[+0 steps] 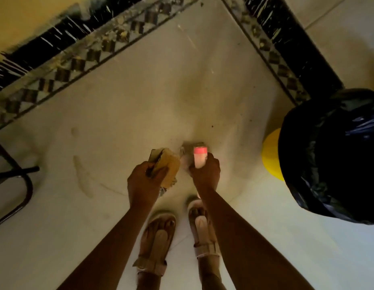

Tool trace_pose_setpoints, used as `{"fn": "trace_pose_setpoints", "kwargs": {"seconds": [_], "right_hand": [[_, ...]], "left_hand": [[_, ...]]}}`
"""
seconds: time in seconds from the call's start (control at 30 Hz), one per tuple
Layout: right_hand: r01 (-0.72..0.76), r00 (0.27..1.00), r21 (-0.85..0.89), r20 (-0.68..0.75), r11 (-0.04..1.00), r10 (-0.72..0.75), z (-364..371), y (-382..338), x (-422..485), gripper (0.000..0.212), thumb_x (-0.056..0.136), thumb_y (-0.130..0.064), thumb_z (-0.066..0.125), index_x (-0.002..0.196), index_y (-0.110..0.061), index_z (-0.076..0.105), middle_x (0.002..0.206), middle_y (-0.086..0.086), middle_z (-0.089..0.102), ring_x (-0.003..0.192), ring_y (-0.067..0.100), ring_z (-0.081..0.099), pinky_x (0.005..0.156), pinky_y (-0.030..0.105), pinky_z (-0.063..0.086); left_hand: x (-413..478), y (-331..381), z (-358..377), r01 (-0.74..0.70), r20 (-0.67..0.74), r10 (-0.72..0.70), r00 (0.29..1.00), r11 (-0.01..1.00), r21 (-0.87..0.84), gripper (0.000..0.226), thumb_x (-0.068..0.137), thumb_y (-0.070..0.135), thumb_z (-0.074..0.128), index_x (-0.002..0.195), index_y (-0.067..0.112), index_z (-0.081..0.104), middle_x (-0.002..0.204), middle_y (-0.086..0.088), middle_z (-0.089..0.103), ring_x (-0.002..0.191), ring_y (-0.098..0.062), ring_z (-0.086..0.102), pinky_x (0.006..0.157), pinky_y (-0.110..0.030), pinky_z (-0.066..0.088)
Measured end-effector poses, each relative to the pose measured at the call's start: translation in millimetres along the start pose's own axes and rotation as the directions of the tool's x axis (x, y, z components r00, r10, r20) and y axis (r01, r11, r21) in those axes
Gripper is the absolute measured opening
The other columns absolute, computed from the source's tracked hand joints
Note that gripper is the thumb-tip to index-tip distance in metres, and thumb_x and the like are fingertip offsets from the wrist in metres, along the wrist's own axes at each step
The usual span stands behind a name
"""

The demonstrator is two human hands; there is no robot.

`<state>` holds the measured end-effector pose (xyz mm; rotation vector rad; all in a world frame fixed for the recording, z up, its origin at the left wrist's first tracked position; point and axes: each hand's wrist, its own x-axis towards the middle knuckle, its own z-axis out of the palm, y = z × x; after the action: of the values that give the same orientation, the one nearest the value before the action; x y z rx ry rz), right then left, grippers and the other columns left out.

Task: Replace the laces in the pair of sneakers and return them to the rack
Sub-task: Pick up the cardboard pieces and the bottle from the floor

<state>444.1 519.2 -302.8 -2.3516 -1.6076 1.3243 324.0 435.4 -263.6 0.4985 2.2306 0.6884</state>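
A bag-lined bin (303, 147) stands right of the sneakers (170, 167), metal frame (16, 173) left.

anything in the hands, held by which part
Left hand grips a tan sneaker by its side; right hand grips a pink-banded sneaker by its near end.

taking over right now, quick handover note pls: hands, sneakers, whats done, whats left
Hands: the left hand grips one sneaker, sole showing. The right hand grips the other sneaker, pink heel end up.
Where: both are held side by side above the floor, ahead of the sandalled feet.
Done: cannot tell. The laces are too blurred to judge.
Left: check the lacing, then set both on the rack. No rack is plainly in view; the dark metal frame at the left edge may be part of it.
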Motion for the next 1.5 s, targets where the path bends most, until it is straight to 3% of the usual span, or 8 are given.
{"fn": "trace_pose_setpoints", "kwargs": {"seconds": [0.27,0.47,0.6,0.73,0.87,1.17,1.33,1.5], "right_hand": [[0.053,0.996,-0.148,-0.061,0.988,-0.063,42,18,32,0.071,0.077,-0.022,0.075,0.137,-0.017,0.038,0.13,0.01,0.046,0.116,0.029,0.049,0.092,0.041,0.048],[0.14,0.99,-0.326,0.046,0.935,-0.132,30,18,35,0.047,0.075,-0.021,0.075,0.116,-0.009,0.054,0.122,0.011,0.047,0.11,0.027,0.047,0.092,0.034,0.044],[0.346,0.933,-0.359,0.037,0.867,-0.357,24,1,38,0.038,0.071,-0.017,0.076,0.104,-0.004,0.061,0.125,0.012,0.047,0.118,0.029,0.043,0.098,0.033,0.04],[0.627,0.775,-0.439,0.265,0.644,-0.574,31,-11,47,0.046,0.062,-0.009,0.08,0.104,-0.001,0.064,0.13,0.018,0.052,0.127,0.038,0.042,0.103,0.046,0.04],[0.592,0.806,-0.522,0.38,0.614,-0.454,31,-14,50,0.042,0.077,-0.016,0.071,0.114,-0.007,0.053,0.118,0.011,0.053,0.11,0.028,0.052,0.09,0.035,0.042],[0.226,0.974,-0.026,0.002,0.974,-0.226,-26,-21,12,0.031,0.07,-0.027,0.078,0.092,-0.012,0.062,0.089,0.005,0.066,0.08,0.018,0.063,0.07,0.028,0.051],[0.198,0.976,0.269,-0.143,0.943,-0.164,-113,-46,-22,0.025,0.073,-0.024,0.078,0.071,-0.035,0.057,0.07,-0.019,0.061,0.063,-0.007,0.059,0.058,0.002,0.041],[0.167,0.943,0.458,-0.334,0.873,-0.006,-203,-55,-43,0.024,0.075,-0.021,0.077,0.083,-0.027,0.055,0.076,-0.011,0.062,0.068,0.0,0.063,0.065,0.015,0.051]], "left_hand": [[11,-29,28,0.06,-0.009,-0.06,0.998,0.998,-0.03,0.019,0.08,0.026,0.072,0.078,0.016,0.055,0.071,0.005,0.052,0.063,-0.004,0.045,0.054,-0.007,0.034],[14,-23,26,0.115,-0.036,-0.118,0.992,0.991,-0.065,0.021,0.081,0.029,0.072,0.082,0.014,0.057,0.081,-0.003,0.058,0.073,-0.018,0.05,0.055,-0.015,0.031],[20,-18,20,0.088,-0.053,-0.093,0.994,0.992,-0.085,0.018,0.081,0.028,0.071,0.082,0.015,0.058,0.081,-0.003,0.06,0.076,-0.02,0.053,0.06,-0.021,0.036],[23,-24,15,0.118,-0.093,-0.127,0.988,0.988,-0.096,0.02,0.08,0.031,0.071,0.084,0.015,0.059,0.084,-0.004,0.063,0.08,-0.024,0.058,0.071,-0.033,0.046],[15,-28,8,0.115,-0.115,-0.125,0.986,0.99,-0.085,0.017,0.082,0.026,0.07,0.083,0.014,0.058,0.083,-0.003,0.061,0.079,-0.022,0.056,0.066,-0.027,0.039],[-11,22,2,0.034,-0.096,-0.045,0.994,0.993,-0.113,0.016,0.082,0.026,0.07,0.09,0.015,0.061,0.091,-0.004,0.063,0.082,-0.021,0.056,0.061,-0.015,0.038],[-39,107,8,-0.152,-0.087,0.14,0.986,0.976,-0.153,0.014,0.084,0.028,0.068,0.089,0.018,0.059,0.078,0.007,0.057,0.068,-0.008,0.052,0.056,-0.006,0.038],[-82,198,24,-0.293,-0.031,0.297,0.955,0.914,-0.279,0.022,0.083,0.027,0.067,0.096,0.01,0.063,0.084,0.003,0.061,0.071,-0.007,0.056,0.062,-0.01,0.042]]}}
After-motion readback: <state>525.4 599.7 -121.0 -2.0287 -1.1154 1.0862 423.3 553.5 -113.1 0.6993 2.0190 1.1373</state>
